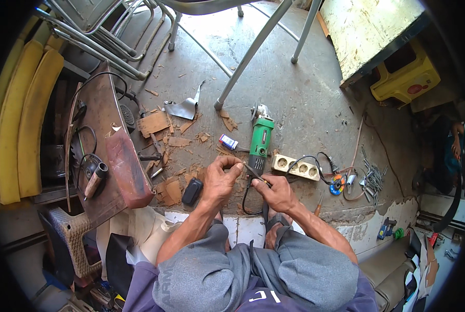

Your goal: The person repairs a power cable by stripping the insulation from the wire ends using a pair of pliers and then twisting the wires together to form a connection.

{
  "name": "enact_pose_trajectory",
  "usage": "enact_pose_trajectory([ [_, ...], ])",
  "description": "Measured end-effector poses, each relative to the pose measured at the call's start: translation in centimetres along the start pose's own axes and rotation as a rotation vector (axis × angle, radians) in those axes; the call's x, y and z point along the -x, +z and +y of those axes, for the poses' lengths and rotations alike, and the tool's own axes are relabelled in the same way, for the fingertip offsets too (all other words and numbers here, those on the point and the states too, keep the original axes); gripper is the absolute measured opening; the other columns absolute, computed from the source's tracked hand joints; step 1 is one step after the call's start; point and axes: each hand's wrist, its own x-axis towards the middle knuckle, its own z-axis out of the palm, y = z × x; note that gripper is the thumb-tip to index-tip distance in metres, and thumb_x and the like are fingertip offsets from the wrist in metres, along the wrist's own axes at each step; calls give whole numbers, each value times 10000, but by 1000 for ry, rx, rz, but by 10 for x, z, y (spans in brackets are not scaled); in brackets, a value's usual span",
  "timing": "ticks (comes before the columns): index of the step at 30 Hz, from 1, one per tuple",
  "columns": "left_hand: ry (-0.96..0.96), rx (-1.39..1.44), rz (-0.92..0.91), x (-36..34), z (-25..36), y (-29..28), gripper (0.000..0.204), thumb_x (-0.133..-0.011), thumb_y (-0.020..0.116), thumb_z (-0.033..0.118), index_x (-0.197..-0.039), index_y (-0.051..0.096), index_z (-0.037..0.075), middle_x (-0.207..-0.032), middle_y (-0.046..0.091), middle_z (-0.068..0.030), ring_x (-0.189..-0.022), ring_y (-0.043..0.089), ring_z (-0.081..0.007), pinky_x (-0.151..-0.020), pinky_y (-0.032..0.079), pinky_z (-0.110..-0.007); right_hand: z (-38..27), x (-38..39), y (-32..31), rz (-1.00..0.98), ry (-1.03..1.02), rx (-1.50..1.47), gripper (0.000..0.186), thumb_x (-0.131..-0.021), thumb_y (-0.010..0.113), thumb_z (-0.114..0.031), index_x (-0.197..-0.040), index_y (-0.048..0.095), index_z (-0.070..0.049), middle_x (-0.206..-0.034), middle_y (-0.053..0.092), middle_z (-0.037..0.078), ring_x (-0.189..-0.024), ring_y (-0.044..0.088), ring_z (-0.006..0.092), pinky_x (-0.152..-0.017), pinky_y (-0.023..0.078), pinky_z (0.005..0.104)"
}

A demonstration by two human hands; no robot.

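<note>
My right hand (278, 194) is closed round a slim dark tool (256, 173) that slants up and left toward my other hand; its kind is too small to tell. My left hand (221, 181) is pinched at the tool's tip, and whatever lies between thumb and finger is hidden. Just beyond both hands a green angle grinder (262, 136) lies on the floor, its metal head pointing away from me. A white power strip (296, 167) with a black plug cord sits right of it. Left of the grinder is a small red, white and blue box (228, 142).
A black case (192, 191) lies beside my left wrist among brown scraps (154, 124). Metal fasteners (374, 179) and a round blue-orange disc (338, 184) lie to the right. Chair legs (253, 54) stand ahead. A curved brown panel (100, 140) borders the left, a yellow stool (406, 78) the far right.
</note>
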Motion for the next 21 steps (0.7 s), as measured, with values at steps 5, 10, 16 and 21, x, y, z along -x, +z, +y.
enact_pose_trajectory([
  [5,-157,95,-54,1,20,4,228,-938,714,173,-1043,676,-26,-934,669,-34,-845,623,-106,-771,508,-255,12,-1,4,-75,222,-244,463,-1003,575,-427,-835,655,-3,-579,510,19,-568,474,108,-539,394,331],
  [10,-150,166,-58,6,20,2,230,-953,691,182,-1058,684,-22,-928,671,-27,-862,602,-100,-790,477,-243,13,-2,4,-76,189,-229,453,-998,580,-419,-836,651,-2,-569,507,25,-560,482,117,-538,397,337],
  [16,-117,1,-28,7,33,3,249,-942,697,214,-1003,710,-27,-936,656,-35,-855,593,-100,-813,457,-249,14,-3,3,-82,204,-226,440,-1000,588,-400,-853,652,10,-592,532,58,-579,476,129,-556,409,354],
  [21,-64,-181,33,8,37,6,289,-931,703,233,-937,706,-55,-926,623,-50,-817,598,-113,-763,480,-273,3,-3,1,-14,27,59,330,-986,600,-273,-824,601,14,-670,581,138,-601,593,218,-572,457,408],
])
